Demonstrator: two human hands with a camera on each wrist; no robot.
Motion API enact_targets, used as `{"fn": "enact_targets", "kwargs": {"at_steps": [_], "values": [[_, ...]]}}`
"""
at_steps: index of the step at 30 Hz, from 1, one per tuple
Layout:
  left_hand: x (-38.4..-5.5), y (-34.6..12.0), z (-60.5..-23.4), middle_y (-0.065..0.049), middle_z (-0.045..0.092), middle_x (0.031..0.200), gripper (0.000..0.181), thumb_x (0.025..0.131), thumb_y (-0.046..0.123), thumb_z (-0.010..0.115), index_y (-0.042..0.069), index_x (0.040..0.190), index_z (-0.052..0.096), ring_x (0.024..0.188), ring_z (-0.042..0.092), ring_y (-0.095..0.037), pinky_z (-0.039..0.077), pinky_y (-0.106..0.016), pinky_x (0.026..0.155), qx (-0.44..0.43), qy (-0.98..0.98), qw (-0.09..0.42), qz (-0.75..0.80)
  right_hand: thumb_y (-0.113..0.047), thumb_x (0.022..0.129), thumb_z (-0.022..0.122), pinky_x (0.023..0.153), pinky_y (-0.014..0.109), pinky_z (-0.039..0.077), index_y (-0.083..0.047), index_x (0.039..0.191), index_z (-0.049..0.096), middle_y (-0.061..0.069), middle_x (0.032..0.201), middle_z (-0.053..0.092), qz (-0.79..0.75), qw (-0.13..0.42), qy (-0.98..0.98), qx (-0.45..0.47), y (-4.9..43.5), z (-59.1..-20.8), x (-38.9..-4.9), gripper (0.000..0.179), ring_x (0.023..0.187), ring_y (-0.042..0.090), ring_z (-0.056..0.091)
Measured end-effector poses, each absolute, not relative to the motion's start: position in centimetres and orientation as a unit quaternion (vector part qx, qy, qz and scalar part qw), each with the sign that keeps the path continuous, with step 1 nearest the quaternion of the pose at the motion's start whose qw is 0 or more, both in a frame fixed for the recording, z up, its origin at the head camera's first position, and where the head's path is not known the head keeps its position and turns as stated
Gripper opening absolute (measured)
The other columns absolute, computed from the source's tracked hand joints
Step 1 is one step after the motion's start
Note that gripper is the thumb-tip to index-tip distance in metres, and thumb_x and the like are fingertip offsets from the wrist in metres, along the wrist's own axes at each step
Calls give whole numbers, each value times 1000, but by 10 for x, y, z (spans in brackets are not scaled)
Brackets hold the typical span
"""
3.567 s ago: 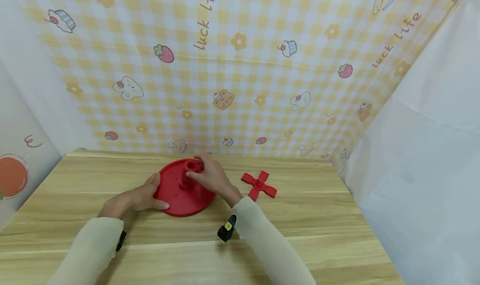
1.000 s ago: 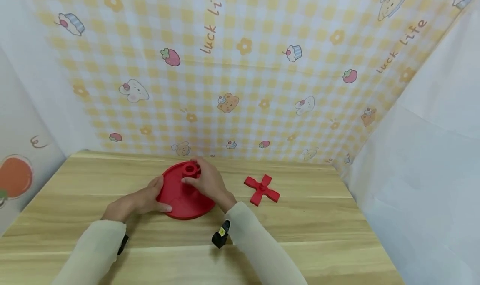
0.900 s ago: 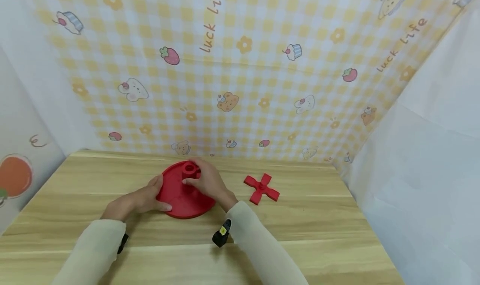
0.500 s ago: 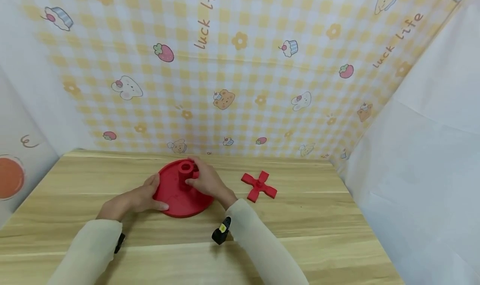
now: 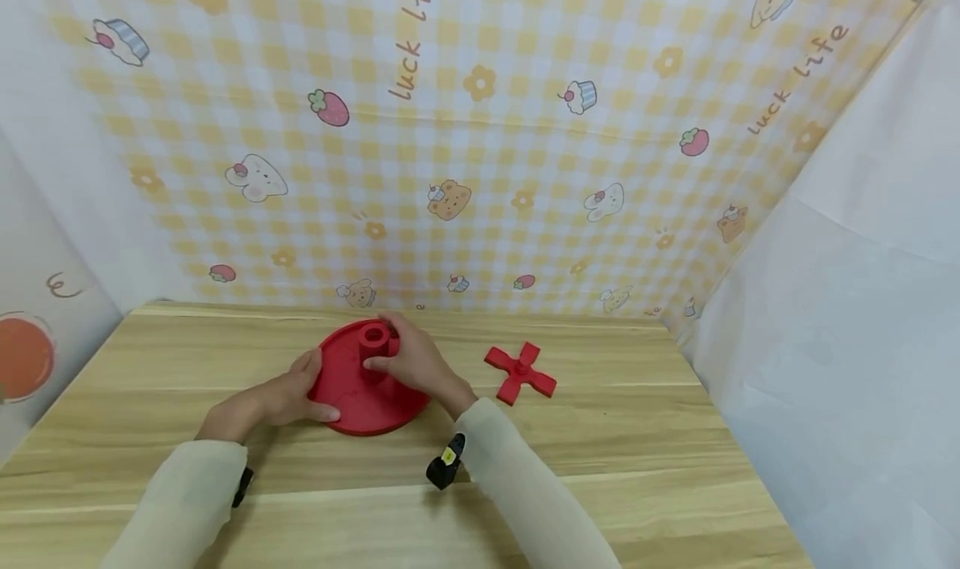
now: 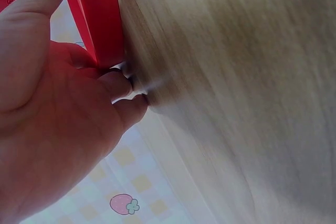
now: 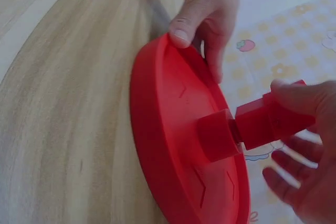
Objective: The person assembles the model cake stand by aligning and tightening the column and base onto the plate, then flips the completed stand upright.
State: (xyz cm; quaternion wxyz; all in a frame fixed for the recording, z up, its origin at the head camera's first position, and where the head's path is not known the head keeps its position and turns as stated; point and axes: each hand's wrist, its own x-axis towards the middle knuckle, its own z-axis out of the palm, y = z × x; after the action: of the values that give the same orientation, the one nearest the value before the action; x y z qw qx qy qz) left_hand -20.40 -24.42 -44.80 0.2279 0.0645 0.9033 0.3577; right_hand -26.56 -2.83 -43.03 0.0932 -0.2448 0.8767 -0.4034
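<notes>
A round red plate (image 5: 347,379) with a raised rim lies on the wooden table. My left hand (image 5: 281,396) grips its left edge, thumb on the upper face; the left wrist view shows the other fingertips low by the rim (image 6: 105,22), near the table. Above the plate's central socket (image 7: 218,137) stands a red hollow-topped post (image 7: 262,121). My right hand (image 5: 416,361) holds this post from the right, thumb on its near side. A narrow neck shows between post and socket in the right wrist view; the joint inside is hidden.
A red four-armed cross piece (image 5: 521,373) with a central peg lies on the table (image 5: 630,444) to the right of the plate. Behind the table's back edge hangs a yellow checked cloth (image 5: 480,152); white sheeting (image 5: 840,302) closes the right side.
The right hand and the post's top have shifted slightly left over the plate. My left hand keeps its hold on the rim, and the cross piece has not moved.
</notes>
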Motion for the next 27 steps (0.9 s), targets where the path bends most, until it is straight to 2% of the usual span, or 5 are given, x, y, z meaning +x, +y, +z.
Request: {"fn": "enact_targets", "kwargs": {"at_steps": [6, 11, 22, 27], "values": [[-202, -244, -451, -38, -10, 156, 123, 83, 39, 79, -18, 148, -9, 142, 1, -59, 14, -69, 114, 67, 898, 230, 369, -2, 91, 70, 99, 22, 49, -18, 150, 41, 1, 143, 54, -447, 108, 843, -279, -24, -431, -265, 68, 124, 12, 55], [-200, -244, -450, -39, -9, 155, 123, 83, 41, 78, -18, 148, -9, 141, 4, -60, 16, -68, 114, 64, 900, 235, 361, 3, 93, 64, 99, 20, 48, -15, 149, 44, 2, 142, 55, -461, 97, 833, -292, -24, -435, -265, 62, 125, 12, 54], [-202, -245, -448, -39, -7, 155, 123, 84, 41, 77, -18, 148, -9, 140, 7, -60, 16, -69, 113, 68, 901, 230, 361, -6, 89, 73, 101, 32, 50, -15, 150, 42, 6, 134, 58, -428, 55, 860, -273, -32, -433, -267, 69, 120, 16, 57], [-202, -246, -447, -39, -7, 155, 123, 84, 42, 77, -18, 148, -9, 141, 6, -60, 16, -69, 114, 64, 901, 231, 363, -12, 87, 77, 95, 29, 53, -14, 148, 44, 6, 129, 60, -416, 42, 872, -256, -35, -432, -267, 69, 114, 15, 58]]}}
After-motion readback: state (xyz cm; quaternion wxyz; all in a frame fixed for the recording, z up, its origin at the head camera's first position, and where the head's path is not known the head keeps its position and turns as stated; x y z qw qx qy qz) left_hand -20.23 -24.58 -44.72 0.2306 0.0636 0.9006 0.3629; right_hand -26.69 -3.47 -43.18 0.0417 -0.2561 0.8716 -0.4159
